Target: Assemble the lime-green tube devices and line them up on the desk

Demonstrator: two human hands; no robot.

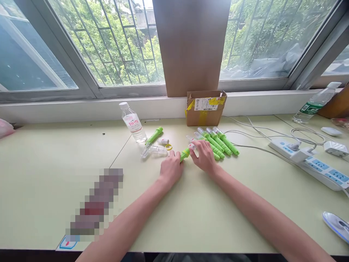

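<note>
My left hand (171,168) is closed around a green tube (185,154) with a yellow ring near its upper end. Just right of that end, my right hand (204,157) pinches a small white-and-clear piece (192,146). Several green tubes with clear caps (222,142) lie side by side beyond my right hand. Behind my left hand are another green tube (154,135), clear plastic caps (158,151), a small clear cylinder with a white part (163,141) and a yellow ring (168,147).
A water bottle (133,123) stands behind the loose parts, and an open cardboard box (205,109) sits by the sill. Right are a power strip (313,163), cables, a second bottle (313,103) and a white device (336,225). A blurred item (96,203) lies left.
</note>
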